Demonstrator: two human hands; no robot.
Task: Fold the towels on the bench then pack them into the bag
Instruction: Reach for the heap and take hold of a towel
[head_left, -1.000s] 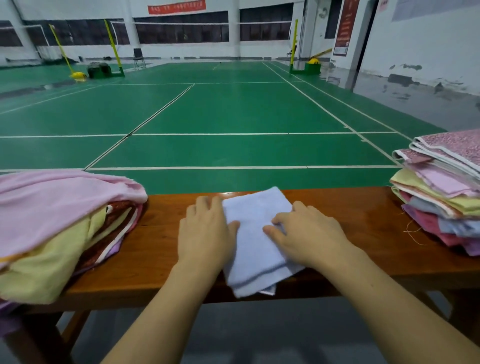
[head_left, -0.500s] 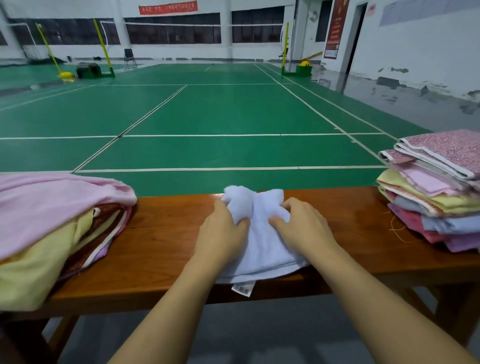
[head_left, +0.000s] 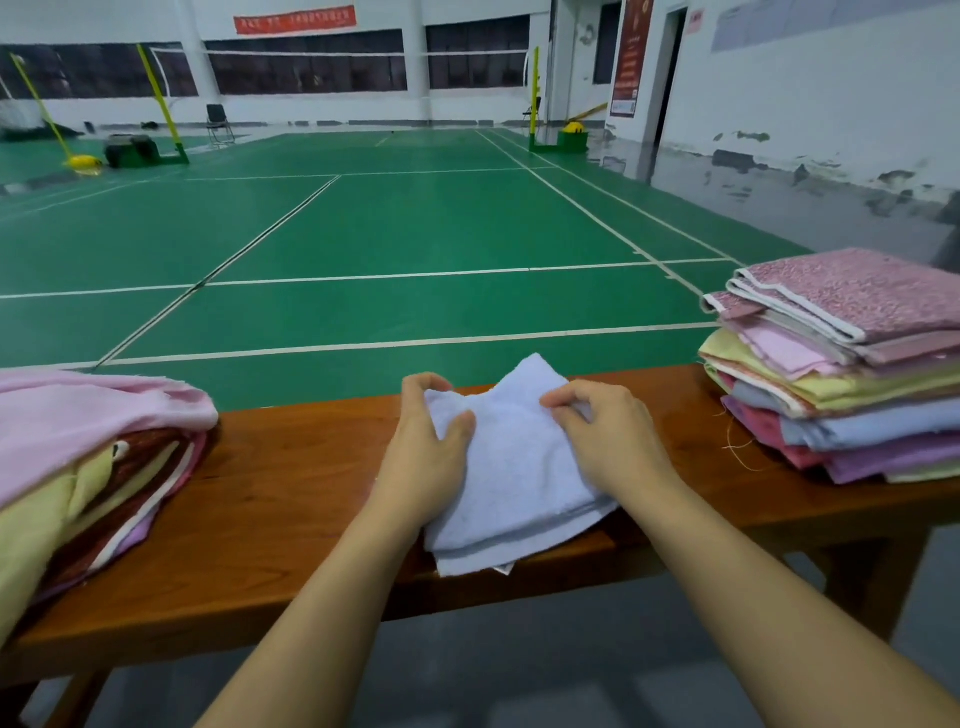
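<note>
One pale blue towel (head_left: 519, 467) out on the tabletop (head_left: 291, 499), two hands on it: left hand (head_left: 423, 457), right hand (head_left: 605, 441). Two towel piles: loose heap (head_left: 88, 467) at left, folded stack (head_left: 841, 374) at right, roughly eight layers, hard to count exactly.

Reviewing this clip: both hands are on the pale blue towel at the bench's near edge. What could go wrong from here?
1. The pale blue towel already overhangs the bench on the near side, so it could slide off if released.
2. The left hand and right hand pinch only its far corners, so the layers may shift and fold unevenly.
3. The folded stack sits close on the right; a wide arm swing could knock it.
</note>
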